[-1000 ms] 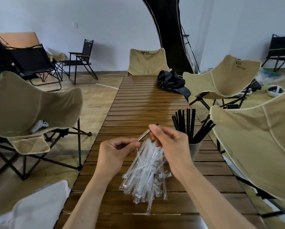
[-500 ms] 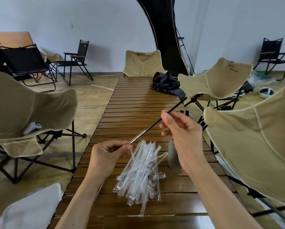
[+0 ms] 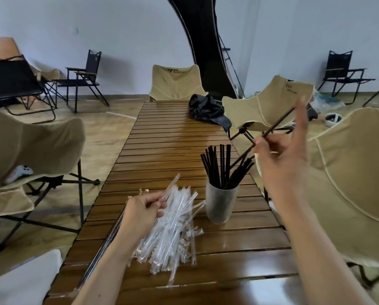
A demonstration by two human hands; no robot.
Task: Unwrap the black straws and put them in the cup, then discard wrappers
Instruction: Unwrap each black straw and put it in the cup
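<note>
Black straw [image 3: 276, 123] is pinched in the right hand [image 3: 278, 159] at right of the frame and should be lowered tip-first into the cup [image 3: 220, 205], while the left hand [image 3: 140, 213] grips an empty wrapper [image 3: 170, 190].

Both forearms are bare up to the frame's edge. No sleeve covers them. The left hand [image 3: 143, 213] and right hand [image 3: 281, 159] are ungloved.

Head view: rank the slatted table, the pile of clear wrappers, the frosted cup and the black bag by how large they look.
1. Slatted table.
2. Pile of clear wrappers.
3. Black bag and frosted cup: they look similar; the bag lies much farther away, so I won't rank them.
</note>
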